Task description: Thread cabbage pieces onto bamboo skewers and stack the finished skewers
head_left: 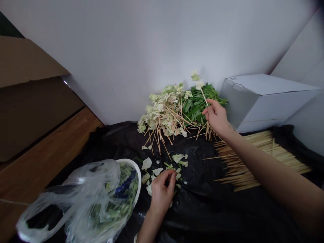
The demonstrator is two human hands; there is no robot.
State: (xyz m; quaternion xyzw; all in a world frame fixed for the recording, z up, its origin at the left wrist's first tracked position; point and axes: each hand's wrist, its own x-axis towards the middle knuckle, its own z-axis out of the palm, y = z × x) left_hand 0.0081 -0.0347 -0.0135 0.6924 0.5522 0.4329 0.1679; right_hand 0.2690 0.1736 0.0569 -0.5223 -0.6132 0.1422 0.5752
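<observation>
My right hand (216,116) is raised, pinching a wooden skewer (204,96) that carries pale cabbage leaf pieces (196,79) at its upper end. Low in the middle, my left hand (163,189) has thumb and fingertips brought together over loose cabbage scraps (157,171); whatever lies between those fingertips is too small to make out. Behind the hands rests a heap of cabbage skewers (164,108), their sticks pointing toward me. Beside it, partly behind my right hand, is a pile of green leafy skewers (194,104). Many bare skewers (268,158) lie under my right forearm.
At lower left, a white-rimmed tub (138,172) of greens is partly covered by a clear plastic bag (88,189). Black plastic sheeting (202,202) covers the work surface. A white box (268,101) stands at right, a cardboard box (32,101) at left, with a white wall behind.
</observation>
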